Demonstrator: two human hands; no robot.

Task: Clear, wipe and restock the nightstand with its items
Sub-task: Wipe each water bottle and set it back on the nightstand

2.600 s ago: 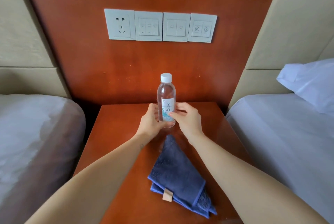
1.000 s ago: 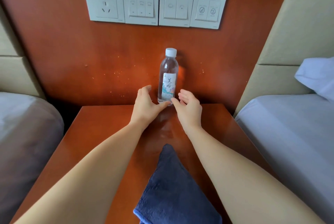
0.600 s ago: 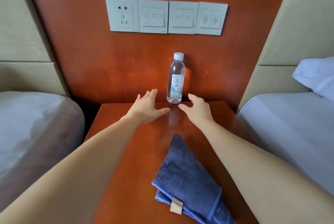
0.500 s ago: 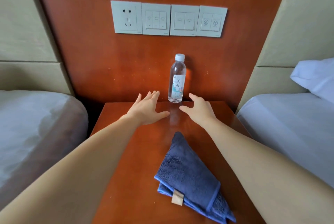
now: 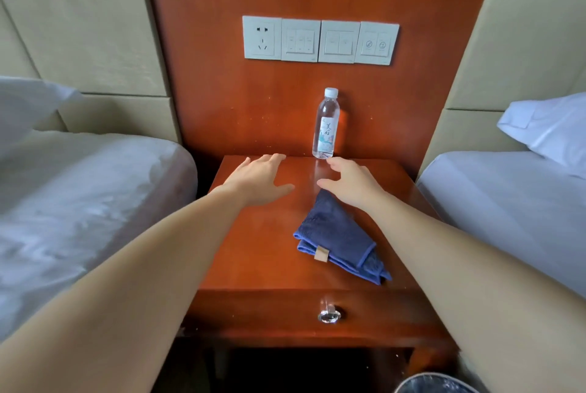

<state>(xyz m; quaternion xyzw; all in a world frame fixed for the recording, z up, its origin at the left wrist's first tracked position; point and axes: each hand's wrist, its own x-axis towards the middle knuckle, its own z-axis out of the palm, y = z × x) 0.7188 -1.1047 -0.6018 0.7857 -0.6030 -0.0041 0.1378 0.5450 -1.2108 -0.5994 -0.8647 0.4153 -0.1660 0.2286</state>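
Observation:
A clear water bottle (image 5: 326,123) with a white cap stands upright at the back edge of the wooden nightstand (image 5: 260,253), against the wood panel. A folded blue cloth (image 5: 339,234) with a tan tag lies on the right half of the top. My left hand (image 5: 258,180) hovers over the back left of the top with fingers spread and holds nothing. My right hand (image 5: 352,181) is just in front of the bottle, fingers relaxed and empty, above the cloth's far corner.
A drawer with a clear knob (image 5: 329,316) faces me below the top. Beds (image 5: 79,202) flank the nightstand on both sides, with a white pillow (image 5: 551,129) on the right one. A row of wall switches and a socket (image 5: 320,40) sits above the bottle.
Both hands set the bottle at the back of the nightstand, let go of it and drew back toward me. The view has pulled back, showing the drawer front.

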